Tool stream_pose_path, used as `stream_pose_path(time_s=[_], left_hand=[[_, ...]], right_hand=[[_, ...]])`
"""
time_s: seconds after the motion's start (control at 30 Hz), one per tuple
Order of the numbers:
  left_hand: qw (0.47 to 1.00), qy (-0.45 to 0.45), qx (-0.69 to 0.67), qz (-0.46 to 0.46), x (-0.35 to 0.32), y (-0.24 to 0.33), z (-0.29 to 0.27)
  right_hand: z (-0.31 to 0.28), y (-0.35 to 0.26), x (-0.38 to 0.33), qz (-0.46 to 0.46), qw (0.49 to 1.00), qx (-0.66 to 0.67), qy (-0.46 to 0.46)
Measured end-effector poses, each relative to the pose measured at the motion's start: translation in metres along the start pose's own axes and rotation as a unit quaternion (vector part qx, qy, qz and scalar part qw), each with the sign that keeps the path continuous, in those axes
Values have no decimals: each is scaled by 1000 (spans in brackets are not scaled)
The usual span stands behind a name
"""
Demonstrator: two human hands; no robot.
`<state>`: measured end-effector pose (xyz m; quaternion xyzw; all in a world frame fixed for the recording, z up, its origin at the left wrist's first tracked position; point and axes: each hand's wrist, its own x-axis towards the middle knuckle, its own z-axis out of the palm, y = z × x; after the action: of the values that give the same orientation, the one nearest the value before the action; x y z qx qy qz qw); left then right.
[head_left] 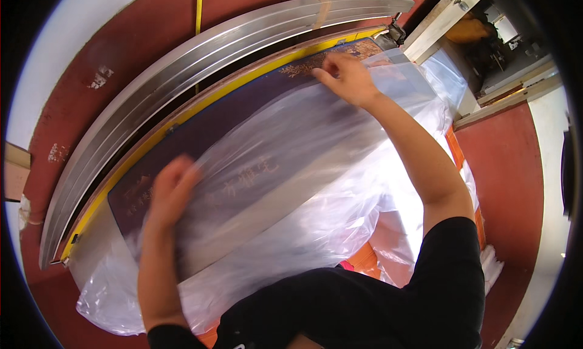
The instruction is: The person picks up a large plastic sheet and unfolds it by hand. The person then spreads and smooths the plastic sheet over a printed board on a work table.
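Observation:
A dark purple panel (176,145) with gold lettering and a gold leafy pattern lies at a slant before me. Clear plastic film (285,130) covers much of it, and the film's far edge runs between my two hands. Toward the panel's far right end, my right hand (349,79) is closed in a pinch at that edge. My left hand (173,188), smeared by motion, is curled at the film's left part, over the panel's near left end. Its fingertips do not show clearly.
Yellow edging (146,145) runs along the panel's far side, with a long curved-looking metal rail (164,70) beyond it. More crumpled plastic (112,294) hangs on the near side. A door frame (446,24) stands at the far right, by a red wall (504,149).

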<state>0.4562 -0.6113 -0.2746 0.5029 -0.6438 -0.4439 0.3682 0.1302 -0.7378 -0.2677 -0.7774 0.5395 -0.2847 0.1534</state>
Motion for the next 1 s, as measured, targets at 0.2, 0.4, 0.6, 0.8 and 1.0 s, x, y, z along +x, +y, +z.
stream_pose_path(time_s=[0.2, 0.4, 0.6, 0.8, 1.0], left_hand=[[922, 259, 131, -255, -266, -53, -212], [702, 309, 510, -389, -424, -138, -332], [589, 429, 642, -239, -310, -163, -315], [591, 428, 666, -157, -270, -174, -326], [713, 264, 627, -169, -280, -190, -333]], right_hand=[[54, -91, -70, -197, 968, -58, -144], [55, -75, -64, -220, 937, -200, -184], [-67, 44, -60, 72, 941, -329, -30], [-122, -48, -12, -170, 804, -347, 452], [-57, 75, -88, 77, 930, -357, 31]])
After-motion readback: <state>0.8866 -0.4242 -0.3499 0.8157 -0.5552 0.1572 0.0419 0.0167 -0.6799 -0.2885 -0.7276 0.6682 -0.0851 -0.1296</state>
